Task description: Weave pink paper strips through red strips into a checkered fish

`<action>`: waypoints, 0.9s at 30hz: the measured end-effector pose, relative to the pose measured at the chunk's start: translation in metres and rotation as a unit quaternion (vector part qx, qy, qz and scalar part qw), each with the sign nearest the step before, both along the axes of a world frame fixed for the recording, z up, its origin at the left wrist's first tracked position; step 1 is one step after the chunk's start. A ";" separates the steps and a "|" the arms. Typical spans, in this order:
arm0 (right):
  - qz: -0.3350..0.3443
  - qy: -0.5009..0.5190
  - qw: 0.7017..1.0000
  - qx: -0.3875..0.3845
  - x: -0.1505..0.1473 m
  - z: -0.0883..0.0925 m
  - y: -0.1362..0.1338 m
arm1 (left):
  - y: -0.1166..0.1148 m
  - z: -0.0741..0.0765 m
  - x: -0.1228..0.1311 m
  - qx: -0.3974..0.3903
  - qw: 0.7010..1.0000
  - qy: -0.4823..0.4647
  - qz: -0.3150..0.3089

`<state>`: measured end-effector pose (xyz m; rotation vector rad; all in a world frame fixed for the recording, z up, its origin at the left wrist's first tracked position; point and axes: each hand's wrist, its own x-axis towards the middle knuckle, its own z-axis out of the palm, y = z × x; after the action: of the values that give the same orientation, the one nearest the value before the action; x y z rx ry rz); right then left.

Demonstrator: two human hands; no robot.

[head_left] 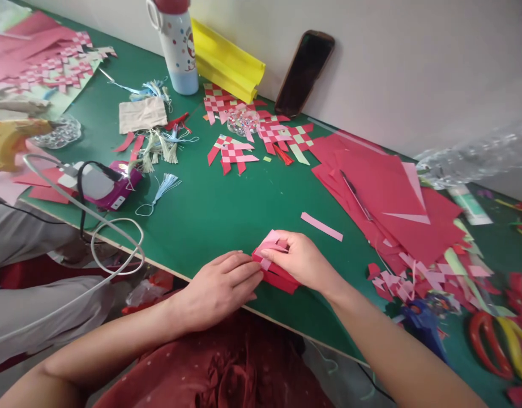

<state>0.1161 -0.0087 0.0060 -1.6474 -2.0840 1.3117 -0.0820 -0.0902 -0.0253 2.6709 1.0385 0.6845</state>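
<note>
Near the table's front edge lie folded red paper strips (282, 281) with a pink paper strip (271, 242) laced among them. My right hand (301, 258) pinches the pink strip between thumb and fingers, over the red ones. From the left, my left hand (227, 283) grips the end of the red strips, its fingers pressed together and its thumb mostly hidden. A loose pink strip (321, 226) lies flat just beyond my right hand. Farther back is a woven red and pink paper fish (232, 153), apart from both hands.
Red paper sheets (380, 198) and paper scraps (414, 277) lie to the right, near scissors (492, 343). A bottle (178, 51), yellow paper (227, 59) and a phone (304, 73) stand along the wall. Tassels (163, 190), a glue gun (10, 141) and a looping cable (116, 224) are at left.
</note>
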 end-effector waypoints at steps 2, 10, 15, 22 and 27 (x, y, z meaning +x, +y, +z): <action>0.003 -0.013 1.000 0.007 0.001 0.000 0.002 | 0.002 -0.004 0.001 -0.001 1.000 0.016 -0.001; -0.028 0.056 0.998 -0.029 0.028 0.007 -0.005 | 0.006 0.004 0.007 -0.015 0.999 0.036 0.005; -0.040 0.013 0.999 -0.007 0.036 0.005 -0.024 | 0.016 0.009 0.018 -0.054 0.997 0.042 0.039; -0.052 -0.025 0.997 0.042 0.025 -0.001 -0.014 | 0.026 0.012 0.027 -0.106 0.987 0.031 0.116; -0.026 0.037 0.994 0.097 0.023 -0.002 -0.015 | 0.025 0.013 0.027 -0.147 0.979 -0.009 0.140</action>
<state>0.1394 -0.0241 0.0044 -1.5372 -2.0404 1.0972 -0.0554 -0.0647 -0.0126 2.2890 1.4055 0.5502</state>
